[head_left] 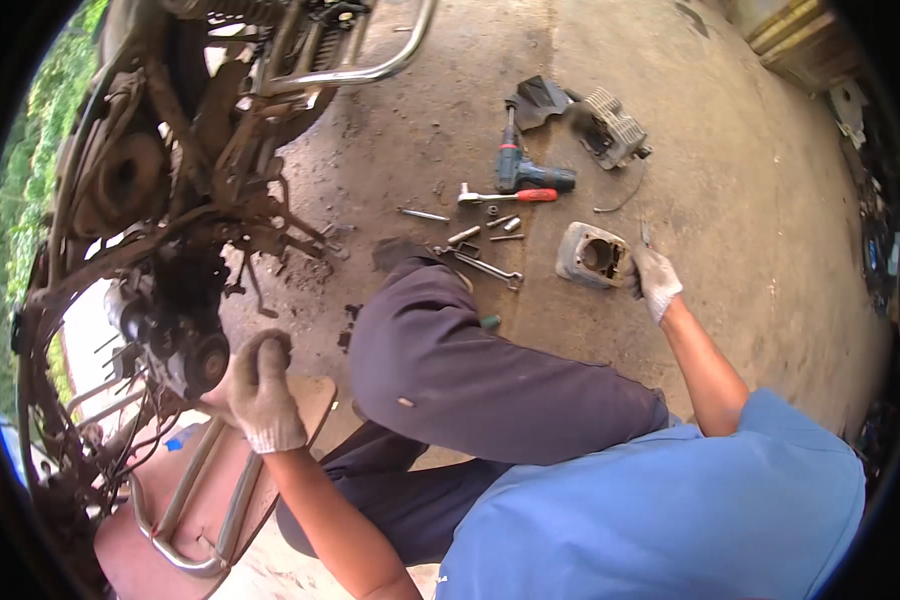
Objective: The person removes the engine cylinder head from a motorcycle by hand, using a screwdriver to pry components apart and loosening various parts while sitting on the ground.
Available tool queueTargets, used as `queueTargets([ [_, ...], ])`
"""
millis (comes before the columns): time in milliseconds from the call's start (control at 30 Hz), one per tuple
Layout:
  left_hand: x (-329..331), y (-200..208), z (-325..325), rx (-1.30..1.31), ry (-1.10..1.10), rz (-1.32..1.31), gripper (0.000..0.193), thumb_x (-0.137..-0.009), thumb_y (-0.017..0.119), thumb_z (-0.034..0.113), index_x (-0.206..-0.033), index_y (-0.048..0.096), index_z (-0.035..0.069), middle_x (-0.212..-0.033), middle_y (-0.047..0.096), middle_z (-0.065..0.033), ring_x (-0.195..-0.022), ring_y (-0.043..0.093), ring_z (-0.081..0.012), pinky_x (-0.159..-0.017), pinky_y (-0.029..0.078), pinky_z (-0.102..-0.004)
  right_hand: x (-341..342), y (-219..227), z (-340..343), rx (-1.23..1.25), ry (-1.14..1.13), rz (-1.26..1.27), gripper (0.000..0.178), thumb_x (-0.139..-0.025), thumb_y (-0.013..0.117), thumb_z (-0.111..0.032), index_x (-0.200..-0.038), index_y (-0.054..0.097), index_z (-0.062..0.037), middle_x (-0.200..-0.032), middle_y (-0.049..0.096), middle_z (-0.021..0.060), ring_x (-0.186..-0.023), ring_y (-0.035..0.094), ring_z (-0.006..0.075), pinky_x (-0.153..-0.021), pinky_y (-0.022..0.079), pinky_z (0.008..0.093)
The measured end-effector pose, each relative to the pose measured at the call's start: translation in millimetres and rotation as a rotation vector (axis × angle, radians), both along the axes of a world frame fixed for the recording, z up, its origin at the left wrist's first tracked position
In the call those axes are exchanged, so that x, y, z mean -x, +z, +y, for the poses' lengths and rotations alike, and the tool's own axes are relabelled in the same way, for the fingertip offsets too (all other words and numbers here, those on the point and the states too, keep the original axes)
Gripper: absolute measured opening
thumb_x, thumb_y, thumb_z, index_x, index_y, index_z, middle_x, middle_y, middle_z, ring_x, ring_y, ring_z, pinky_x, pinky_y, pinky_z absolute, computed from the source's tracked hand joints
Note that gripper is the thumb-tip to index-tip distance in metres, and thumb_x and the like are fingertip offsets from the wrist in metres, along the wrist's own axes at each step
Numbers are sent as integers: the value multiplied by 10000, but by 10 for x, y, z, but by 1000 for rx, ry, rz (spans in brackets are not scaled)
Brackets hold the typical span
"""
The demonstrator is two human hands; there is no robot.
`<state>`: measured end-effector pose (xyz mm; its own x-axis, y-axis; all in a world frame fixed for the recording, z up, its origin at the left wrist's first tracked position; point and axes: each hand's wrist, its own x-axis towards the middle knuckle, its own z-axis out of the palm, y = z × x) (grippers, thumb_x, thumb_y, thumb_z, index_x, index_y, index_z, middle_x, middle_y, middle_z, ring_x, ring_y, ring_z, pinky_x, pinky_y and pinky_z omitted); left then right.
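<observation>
My right hand [657, 281], in a pale knitted glove, grips the right edge of a grey metal engine cylinder [576, 254] with a round bore; some of its fingers are hidden. A thin grey piece [645, 234] sticks up beside those fingers, too small to name. On the left, my left hand [266, 393], gloved with dirty fingertips, is raised beside the dark engine [175, 345] of a stripped motorcycle frame. Its fingers are loosely bent and apart from the thumb, with nothing visible in them. Whether the thumb touches the engine, I cannot tell.
On the concrete floor lie a cordless drill [522, 172], a red-handled ratchet [508, 195], a wrench [487, 267], several small metal parts and a finned cylinder head [610, 130]. A pinkish board [160, 500] with a metal rail [232, 505] lies below the frame. My bent knee [420, 340] is between my hands.
</observation>
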<state>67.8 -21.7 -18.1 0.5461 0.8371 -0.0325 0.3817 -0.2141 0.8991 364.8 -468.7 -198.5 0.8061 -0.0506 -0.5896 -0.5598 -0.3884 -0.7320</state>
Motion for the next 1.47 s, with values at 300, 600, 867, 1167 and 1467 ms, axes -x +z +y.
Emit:
queueTargets([
  [300, 75, 252, -130, -185, 3, 155, 343, -980, 658, 351, -919, 723, 20, -886, 704, -218, -851, 687, -405, -788, 546, -454, 348, 2802, 2464, -846, 764, -452, 379, -1106, 485, -357, -881, 618, -82, -748, 543, -9, -638, 477, 71, -571, 375, 248],
  [600, 712, 348, 1319, -325, 935, -155, 311, -904, 675, 223, -1087, 740, -19, -1073, 726, -229, -1024, 710, -342, -946, 539, -418, 1772, 3242, 4166, -470, 1913, -934, 302, -993, 571, -291, -1140, 706, -64, -1009, 742, 208, -987, 704, 415, -880, 557, 493],
  [867, 1329, 1130, 2718, -657, 521, 1046, 821, -714, 850, 471, -1380, 640, 39, -1466, 566, -236, -1387, 517, -375, -1182, 434, -438, 1977, 2808, 4187, -218, 2445, -1005, 291, -940, 623, -250, -1083, 766, -41, -1096, 760, 204, -1007, 747, 371, -866, 598, 478],
  [1167, 1366, 1033, 3355, -213, 27, 932, 945, -702, 926, 299, -1491, 525, -30, -1339, 680, -197, -1205, 669, -292, -1067, 522, -373, 1871, 2965, 4253, -195, 2488, -847, 247, -897, 661, -141, -1097, 740, -20, -1027, 762, 195, -970, 753, 345, -851, 599, 454],
  [1467, 1358, 948, 3341, -268, 91, 719, 766, -703, 916, 245, -1398, 649, 65, -1265, 724, -148, -1153, 690, -262, -1046, 532, -396, 2270, 2987, 4411, -241, 2483, -649, 355, -902, 682, -184, -1220, 756, -43, -1112, 788, 142, -986, 756, 333, -859, 581, 503],
])
